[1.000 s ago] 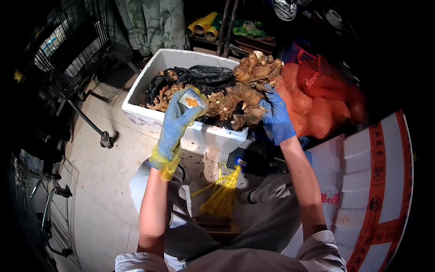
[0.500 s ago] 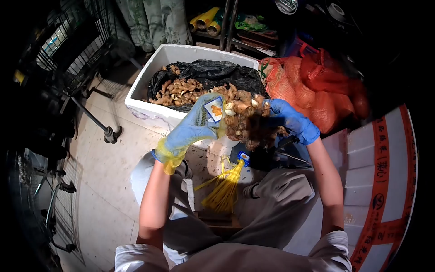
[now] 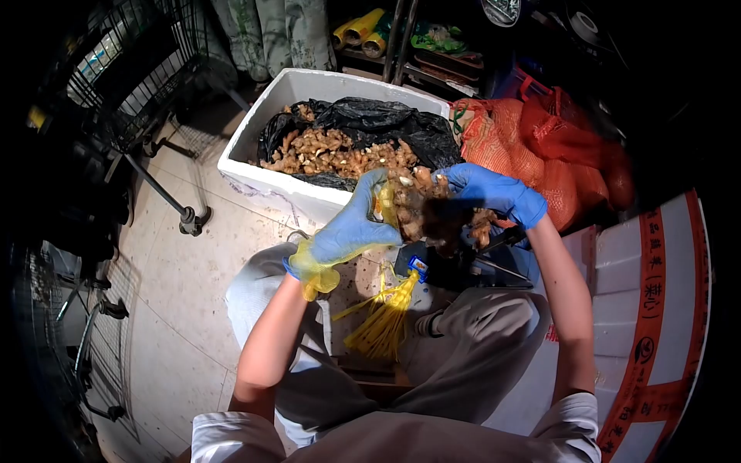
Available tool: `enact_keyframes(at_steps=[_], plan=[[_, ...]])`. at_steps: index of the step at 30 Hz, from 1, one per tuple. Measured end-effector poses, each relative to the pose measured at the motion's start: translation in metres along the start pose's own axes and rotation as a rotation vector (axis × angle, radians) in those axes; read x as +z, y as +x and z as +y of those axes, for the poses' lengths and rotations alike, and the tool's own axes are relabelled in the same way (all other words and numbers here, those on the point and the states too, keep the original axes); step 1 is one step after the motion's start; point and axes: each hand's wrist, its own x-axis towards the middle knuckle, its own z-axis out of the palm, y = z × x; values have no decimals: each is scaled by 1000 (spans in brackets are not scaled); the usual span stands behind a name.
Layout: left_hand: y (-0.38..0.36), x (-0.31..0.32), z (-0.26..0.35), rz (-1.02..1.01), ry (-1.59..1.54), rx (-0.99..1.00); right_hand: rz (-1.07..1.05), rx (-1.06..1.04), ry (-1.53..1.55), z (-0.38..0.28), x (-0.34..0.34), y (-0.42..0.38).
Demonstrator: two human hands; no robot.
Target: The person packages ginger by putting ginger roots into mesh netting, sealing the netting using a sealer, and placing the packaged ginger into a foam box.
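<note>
A large knobbly piece of ginger is held up between both gloved hands, partly in shadow. My left hand, in a blue glove, grips its left side. Thin yellow netting covers that glove and bunches at the wrist. My right hand, also in a blue glove, has its fingers curled over the ginger's right side. Below them, between the legs, hangs a bundle of yellow net bags with a blue tag. Behind the hands, more ginger lies in a white foam box lined with black plastic.
Red mesh sacks stand at the right of the box. White foam boxes with red printed tape are at the lower right. A wire cart stands at the left. Yellow rolls lie on a shelf behind.
My right hand has turned and moved further over the top of the ginger. The picture tag at my left hand has turned mostly out of sight. The view has shifted slightly.
</note>
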Motion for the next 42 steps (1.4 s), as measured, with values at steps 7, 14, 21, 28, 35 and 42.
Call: enact_keyframes(at_steps=[7,14,21,28,35,42], plan=[[7,8,-17,75,-60,49,-75,144,-276,-4,-14,19],[10,7,-41,257,-143,-103,-9,74,-489,0,-2,32],[-6,26,-4,201,-352,-91,-120,428,-215,-43,10,10],[-17,25,-11,9,-277,-42,-80,-8,125,-40,-5,-32],[-31,38,-38,-236,-250,-232,-23,-14,415,7,39,20],[-33,38,-58,-568,-138,-64,-590,49,402,-13,105,77]])
